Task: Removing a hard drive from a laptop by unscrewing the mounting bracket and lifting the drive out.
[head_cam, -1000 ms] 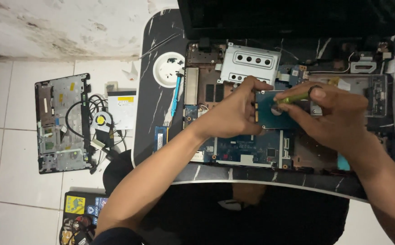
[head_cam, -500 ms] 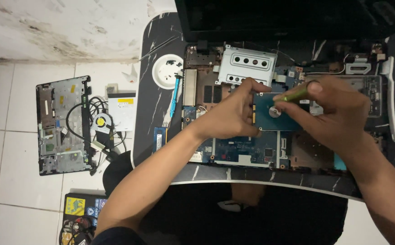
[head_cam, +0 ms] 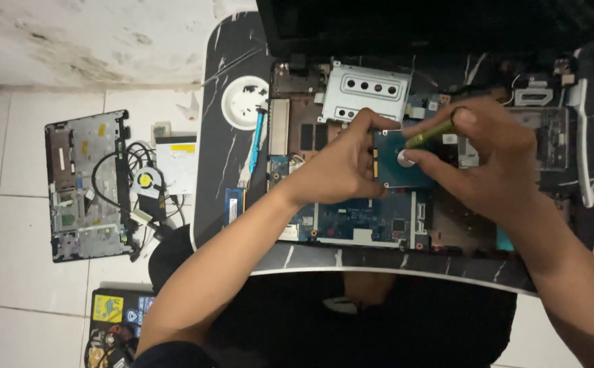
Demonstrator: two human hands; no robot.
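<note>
Over dark marbled table [head_cam: 229, 170], left hand [head_cam: 341, 167] grips hard drive [head_cam: 396, 170], right hand [head_cam: 491, 160] pinches green screwdriver [head_cam: 430, 136], angled down-left toward the left hand.

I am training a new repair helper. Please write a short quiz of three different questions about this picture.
1. True or false: the right hand holds a green-handled tool.
2. Which thing does the left hand steady: A the white round dish, B the hard drive, C the fan on the floor?
3. Fill in: the opened laptop lies on a black ____.

Key: 1 true. 2 B. 3 table.
</note>
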